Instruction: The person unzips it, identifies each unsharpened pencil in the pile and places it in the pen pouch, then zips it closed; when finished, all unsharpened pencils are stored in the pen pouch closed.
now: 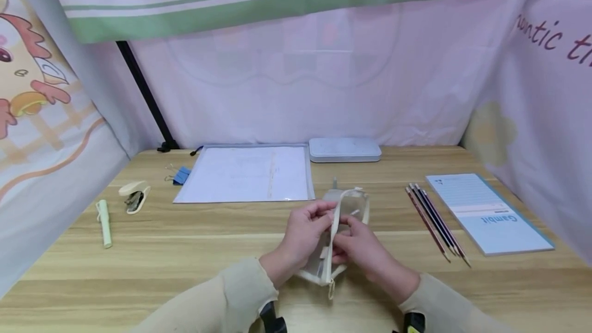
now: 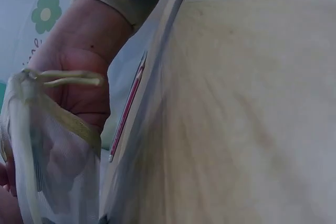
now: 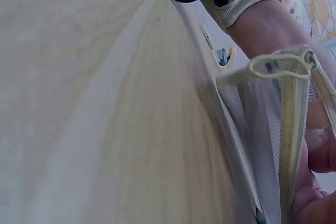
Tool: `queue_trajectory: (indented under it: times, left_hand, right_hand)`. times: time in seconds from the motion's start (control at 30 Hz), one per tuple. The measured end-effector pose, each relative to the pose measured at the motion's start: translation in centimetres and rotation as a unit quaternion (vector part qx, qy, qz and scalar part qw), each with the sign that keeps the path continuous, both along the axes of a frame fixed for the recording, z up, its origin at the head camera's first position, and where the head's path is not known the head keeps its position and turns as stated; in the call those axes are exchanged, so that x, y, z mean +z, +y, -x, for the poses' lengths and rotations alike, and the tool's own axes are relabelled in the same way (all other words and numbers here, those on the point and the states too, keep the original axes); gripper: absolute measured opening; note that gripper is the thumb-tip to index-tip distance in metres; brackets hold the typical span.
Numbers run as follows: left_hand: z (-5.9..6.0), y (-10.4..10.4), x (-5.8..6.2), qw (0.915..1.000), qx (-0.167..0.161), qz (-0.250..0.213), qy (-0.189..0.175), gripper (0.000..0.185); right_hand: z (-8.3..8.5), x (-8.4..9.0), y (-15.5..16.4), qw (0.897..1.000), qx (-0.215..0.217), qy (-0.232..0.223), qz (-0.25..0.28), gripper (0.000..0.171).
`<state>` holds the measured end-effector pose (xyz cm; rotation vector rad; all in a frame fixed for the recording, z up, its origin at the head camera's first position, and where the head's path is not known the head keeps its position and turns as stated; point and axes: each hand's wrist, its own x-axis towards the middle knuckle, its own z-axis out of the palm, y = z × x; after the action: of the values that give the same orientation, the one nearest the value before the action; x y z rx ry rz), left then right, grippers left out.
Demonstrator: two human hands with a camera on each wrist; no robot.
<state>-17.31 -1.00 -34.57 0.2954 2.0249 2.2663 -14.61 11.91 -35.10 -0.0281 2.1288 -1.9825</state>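
A see-through mesh zip pouch (image 1: 356, 203) with cream edging stands between both hands at the table's middle. My left hand (image 1: 300, 233) pinches its left edge close to the zipper. On the other side my right hand (image 1: 365, 251) has curled fingers at the zipper edge; part of them is hidden by the pouch. A cream pull loop hangs from the near end. In the left wrist view the mesh pouch (image 2: 63, 171) covers part of the far hand. The right wrist view shows the zipper strip (image 3: 291, 145) and the loop up close. Something small and pale shows inside, unclear.
Left lie a light green pen (image 1: 105, 225), a cream stapler (image 1: 134, 197) and a blue binder clip (image 1: 181, 176). Behind are a clear document folder (image 1: 245, 173) and a pale flat case (image 1: 344, 149). To the right lie several pencils (image 1: 432, 222) and a blue notepad (image 1: 487, 215).
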Motion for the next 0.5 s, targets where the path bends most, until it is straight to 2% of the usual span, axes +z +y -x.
queue_trajectory:
  times: [0.13, 0.3, 0.37, 0.5]
  left_hand:
    - [0.2, 0.1, 0.0, 0.9999, 0.009, -0.007, -0.006, 0.024]
    - [0.4, -0.1, 0.0, 0.9996, 0.012, -0.012, -0.022, 0.024]
    - [0.5, -0.2, 0.2, 0.9994, 0.013, -0.02, -0.024, 0.024]
    - [0.9, -0.4, 0.9, 0.9988, 0.024, -0.039, -0.017, 0.024]
  right_hand:
    - [0.1, 0.0, -0.2, 0.999, -0.035, -0.006, 0.001, 0.049]
    - [-0.4, 1.0, 0.9, 0.997, -0.069, 0.03, -0.014, 0.04]
    - [-0.9, 1.5, 1.6, 0.997, -0.053, 0.053, -0.027, 0.03]
    - [-2.0, 2.0, 2.7, 0.99, 0.023, 0.123, -0.06, 0.023]
